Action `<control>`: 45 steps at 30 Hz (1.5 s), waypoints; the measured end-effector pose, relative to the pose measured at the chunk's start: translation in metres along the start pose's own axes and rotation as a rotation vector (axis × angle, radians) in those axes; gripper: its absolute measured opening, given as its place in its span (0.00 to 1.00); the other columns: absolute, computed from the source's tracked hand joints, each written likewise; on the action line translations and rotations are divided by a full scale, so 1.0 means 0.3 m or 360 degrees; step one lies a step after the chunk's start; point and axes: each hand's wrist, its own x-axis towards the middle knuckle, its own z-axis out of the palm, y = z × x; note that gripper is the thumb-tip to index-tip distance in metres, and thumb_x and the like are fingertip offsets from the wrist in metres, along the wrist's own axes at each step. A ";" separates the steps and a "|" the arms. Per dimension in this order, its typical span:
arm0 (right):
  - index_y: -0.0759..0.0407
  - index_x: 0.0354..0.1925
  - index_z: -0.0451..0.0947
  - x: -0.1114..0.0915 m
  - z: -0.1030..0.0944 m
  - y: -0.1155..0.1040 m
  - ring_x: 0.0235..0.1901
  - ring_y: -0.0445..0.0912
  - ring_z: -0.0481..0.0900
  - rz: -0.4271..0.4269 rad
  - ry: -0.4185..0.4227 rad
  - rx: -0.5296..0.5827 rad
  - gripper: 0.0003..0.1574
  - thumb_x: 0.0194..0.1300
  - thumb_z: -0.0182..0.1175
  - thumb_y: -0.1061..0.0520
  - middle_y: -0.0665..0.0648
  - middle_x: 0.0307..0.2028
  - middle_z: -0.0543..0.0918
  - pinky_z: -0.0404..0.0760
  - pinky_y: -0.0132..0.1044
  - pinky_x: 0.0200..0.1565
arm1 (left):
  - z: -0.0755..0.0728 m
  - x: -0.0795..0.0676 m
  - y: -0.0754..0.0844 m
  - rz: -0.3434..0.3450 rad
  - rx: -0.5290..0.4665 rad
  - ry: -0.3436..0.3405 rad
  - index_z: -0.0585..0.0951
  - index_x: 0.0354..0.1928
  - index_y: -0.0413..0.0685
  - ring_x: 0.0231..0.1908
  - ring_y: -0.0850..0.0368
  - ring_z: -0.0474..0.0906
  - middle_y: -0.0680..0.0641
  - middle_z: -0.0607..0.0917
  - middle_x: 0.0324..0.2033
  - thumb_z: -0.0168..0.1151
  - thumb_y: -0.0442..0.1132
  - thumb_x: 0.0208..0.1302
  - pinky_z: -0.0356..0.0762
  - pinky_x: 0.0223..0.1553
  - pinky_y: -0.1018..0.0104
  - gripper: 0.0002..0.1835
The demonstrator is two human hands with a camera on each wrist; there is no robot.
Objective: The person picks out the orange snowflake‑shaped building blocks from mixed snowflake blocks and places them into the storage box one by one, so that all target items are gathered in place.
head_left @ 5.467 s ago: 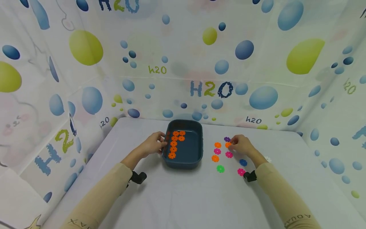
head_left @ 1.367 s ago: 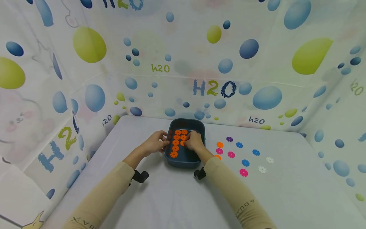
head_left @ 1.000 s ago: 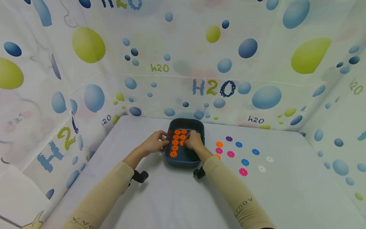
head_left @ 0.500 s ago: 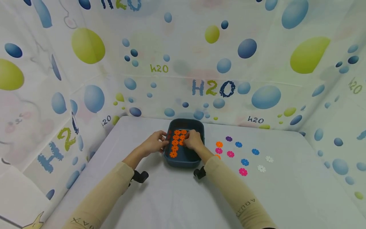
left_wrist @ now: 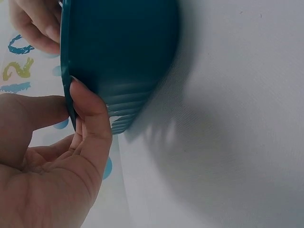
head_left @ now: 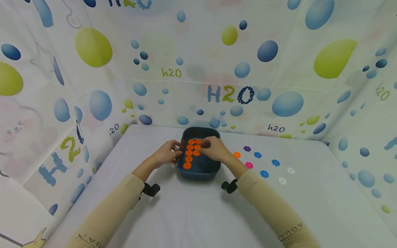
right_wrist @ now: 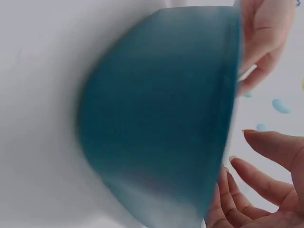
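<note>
A dark blue-green plastic tub [head_left: 201, 175] stands on the white-covered table. Orange flower-shaped pieces [head_left: 188, 159] lie on its floor, one column down the left and a shorter one beside its upper part. My left hand [head_left: 165, 152] holds the tub's left rim; the left wrist view has thumb and fingertips pinching the rim [left_wrist: 65, 61]. My right hand [head_left: 214, 148] is over the tub's right half, close to the shorter column. In the right wrist view its thumb [right_wrist: 270, 142] and fingers are spread apart, with nothing between them.
Right of the tub lie loose flower pieces: purple [head_left: 247, 148], orange [head_left: 237, 155], pink [head_left: 249, 165], several blue ones [head_left: 275, 163] and white ones [head_left: 290, 170]. The right forearm [head_left: 263, 196] passes over part of this group. A patterned curtain [head_left: 198, 69] hangs behind.
An orange piece picked from the table at right has joined the shorter column in the tub. My right hand has since let go and drawn slightly up and right. My left hand stays on the rim.
</note>
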 end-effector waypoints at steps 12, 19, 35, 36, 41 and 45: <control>0.64 0.53 0.82 -0.105 -0.120 0.086 0.46 0.53 0.80 0.0010 -0.0021 -0.0003 0.19 0.70 0.67 0.55 0.60 0.49 0.83 0.84 0.41 0.44 | -0.001 -0.004 -0.005 0.0025 0.0014 0.0006 0.64 0.68 0.28 0.31 0.53 0.78 0.40 0.76 0.39 0.54 0.32 0.77 0.86 0.36 0.58 0.23; 0.66 0.53 0.81 -0.138 -0.161 0.181 0.45 0.54 0.81 0.0082 0.0048 -0.0001 0.19 0.70 0.65 0.55 0.61 0.48 0.83 0.84 0.40 0.40 | -0.005 -0.008 -0.006 -0.0001 0.0020 0.0017 0.65 0.68 0.30 0.34 0.52 0.78 0.40 0.75 0.40 0.54 0.33 0.78 0.85 0.35 0.61 0.23; 0.67 0.56 0.78 -0.123 -0.197 0.430 0.48 0.57 0.76 0.0477 0.0093 -0.0020 0.21 0.72 0.63 0.55 0.64 0.49 0.81 0.82 0.48 0.53 | 0.004 0.000 -0.005 -0.0010 0.0030 0.0015 0.65 0.68 0.30 0.32 0.52 0.79 0.40 0.75 0.40 0.54 0.33 0.78 0.85 0.34 0.61 0.23; 0.67 0.56 0.78 -0.122 -0.197 0.437 0.47 0.56 0.76 0.0494 0.0088 -0.0018 0.22 0.72 0.64 0.54 0.64 0.49 0.80 0.82 0.47 0.52 | 0.004 0.001 -0.005 -0.0012 0.0029 0.0014 0.65 0.68 0.30 0.32 0.52 0.78 0.40 0.75 0.40 0.54 0.33 0.78 0.85 0.34 0.61 0.23; 0.65 0.54 0.78 -0.114 -0.196 0.457 0.46 0.55 0.76 0.0550 0.0075 0.0015 0.21 0.70 0.66 0.53 0.63 0.48 0.80 0.81 0.45 0.51 | 0.005 0.003 -0.004 -0.0003 0.0026 0.0013 0.65 0.68 0.30 0.32 0.52 0.79 0.40 0.75 0.40 0.53 0.32 0.78 0.85 0.35 0.61 0.22; 0.65 0.54 0.79 -0.111 -0.195 0.466 0.46 0.55 0.76 0.0568 0.0065 0.0021 0.21 0.69 0.66 0.53 0.63 0.48 0.81 0.81 0.46 0.52 | 0.006 0.005 -0.004 0.0004 0.0018 0.0014 0.65 0.68 0.30 0.33 0.52 0.79 0.40 0.76 0.40 0.53 0.32 0.78 0.85 0.34 0.61 0.22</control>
